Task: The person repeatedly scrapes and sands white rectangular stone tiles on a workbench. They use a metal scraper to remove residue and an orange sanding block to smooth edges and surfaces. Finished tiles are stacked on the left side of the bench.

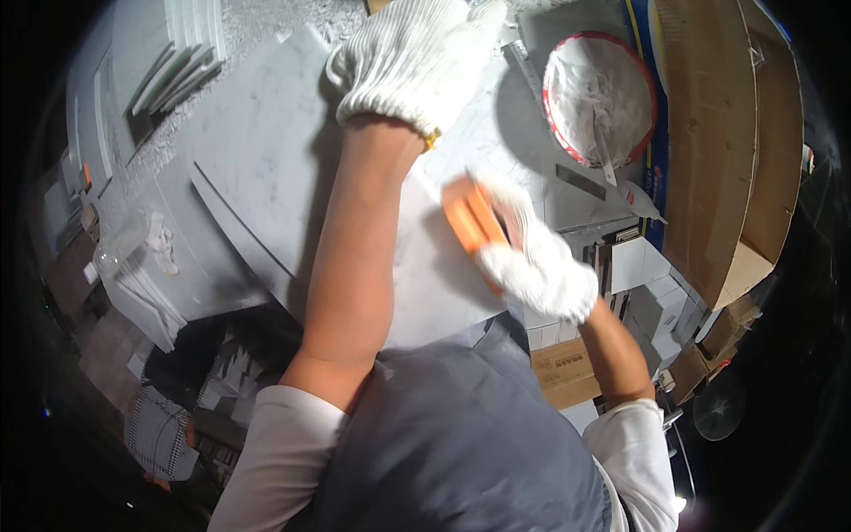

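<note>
My left hand [412, 66], in a white knitted glove, reaches across a pale marble-patterned slab [434, 288] to its far part. The glove looks flat and open, with nothing seen in it, though the top of the view cuts off part of the fingers. My right hand [536, 257], gloved the same way, is closed around an orange block-shaped hand tool [472, 213]. That tool is held over or against the slab's right part; motion blur and the glove hide its underside.
At the far right stands a red-rimmed bucket [599, 102] of white paste with a spatula [605, 149] in it. A squeeze bottle [640, 202] lies near a cardboard box [705, 151]. Cut strips [177, 78] are stacked far left; a plastic bag [124, 239] lies left.
</note>
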`<state>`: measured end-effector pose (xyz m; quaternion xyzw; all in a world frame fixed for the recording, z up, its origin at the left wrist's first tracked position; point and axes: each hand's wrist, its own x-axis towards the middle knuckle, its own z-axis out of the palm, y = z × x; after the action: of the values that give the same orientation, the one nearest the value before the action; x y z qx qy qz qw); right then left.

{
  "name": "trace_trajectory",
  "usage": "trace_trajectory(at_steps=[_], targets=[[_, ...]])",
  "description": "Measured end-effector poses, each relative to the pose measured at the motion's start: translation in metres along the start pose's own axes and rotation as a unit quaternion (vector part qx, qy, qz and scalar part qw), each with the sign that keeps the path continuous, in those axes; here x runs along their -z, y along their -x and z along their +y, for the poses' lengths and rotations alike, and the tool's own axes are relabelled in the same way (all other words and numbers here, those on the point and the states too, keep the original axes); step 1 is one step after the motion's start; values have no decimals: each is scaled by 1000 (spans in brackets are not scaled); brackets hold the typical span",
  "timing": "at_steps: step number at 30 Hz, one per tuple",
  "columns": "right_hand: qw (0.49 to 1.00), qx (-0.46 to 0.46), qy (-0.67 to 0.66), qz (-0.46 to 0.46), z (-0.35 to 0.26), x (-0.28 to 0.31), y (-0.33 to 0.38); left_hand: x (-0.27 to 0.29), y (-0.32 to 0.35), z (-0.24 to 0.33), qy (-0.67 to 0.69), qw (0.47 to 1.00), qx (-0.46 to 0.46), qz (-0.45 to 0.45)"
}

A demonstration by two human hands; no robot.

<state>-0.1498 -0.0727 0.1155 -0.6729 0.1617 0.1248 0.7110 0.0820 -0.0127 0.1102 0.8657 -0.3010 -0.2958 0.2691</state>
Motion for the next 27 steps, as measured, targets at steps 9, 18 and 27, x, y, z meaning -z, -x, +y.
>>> trace_trajectory(at_steps=[9, 18, 27], targets=[[976, -48, 172, 125, 53, 10, 57, 2, 0, 17, 14, 998, 51, 45], [906, -37, 364, 215, 49, -3, 8, 20, 87, -10, -286, 923, -215, 144], [956, 165, 17, 242, 34, -8, 25, 27, 204, -43, -59, 958, -236, -151]])
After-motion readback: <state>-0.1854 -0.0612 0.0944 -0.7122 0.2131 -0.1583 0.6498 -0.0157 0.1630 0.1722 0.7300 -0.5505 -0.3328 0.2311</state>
